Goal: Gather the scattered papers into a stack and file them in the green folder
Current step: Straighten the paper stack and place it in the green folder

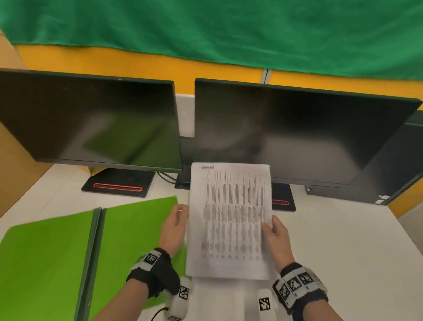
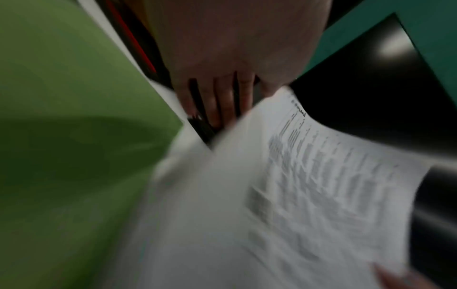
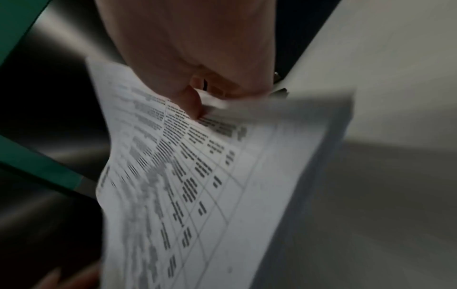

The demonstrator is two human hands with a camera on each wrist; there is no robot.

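A stack of printed papers (image 1: 229, 219) is held upright above the white desk, between both hands. My right hand (image 1: 275, 232) pinches its right edge, thumb on the printed face and fingers behind. In the right wrist view the thumb (image 3: 190, 101) presses on the papers (image 3: 197, 176). My left hand (image 1: 176, 222) lies with straight fingers (image 2: 222, 97) against the left edge of the papers (image 2: 296, 195). The green folder (image 1: 56, 250) lies open and flat on the desk to the left, and its green cover (image 2: 61, 117) is below the left hand.
Two dark monitors (image 1: 86, 121) (image 1: 291, 132) stand side by side just behind the papers. A black computer tower (image 1: 399, 168) stands at the right, and a cardboard panel (image 1: 2, 151) borders the left. Bare white desk (image 1: 347, 251) lies to the right.
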